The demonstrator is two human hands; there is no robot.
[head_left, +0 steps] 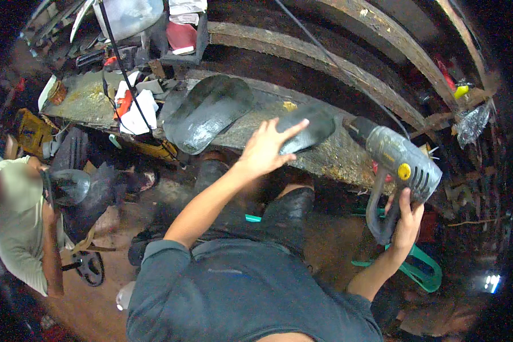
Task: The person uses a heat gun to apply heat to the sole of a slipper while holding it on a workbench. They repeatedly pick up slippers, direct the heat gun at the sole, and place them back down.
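Note:
My left hand (266,149) reaches over a wooden bench with its fingers spread. It lies over the near left part of a dark, smooth, rounded pad (314,126); whether it presses on it I cannot tell. In my right hand (407,219) is a grey heat gun (404,159) with a round yellow badge, held by its looped handle. Its dark nozzle points left toward the pad, a little apart from it. Farther left on the bench rests a larger, glossy black curved piece (211,114), and neither hand touches it.
Wooden beams (325,57) rise behind the bench (353,165). White paper or cloth (141,114) lies at its left. Another person (25,211) sits at far left beside a dark shiny piece (71,185). A green plastic thing (422,271) stands below my right arm.

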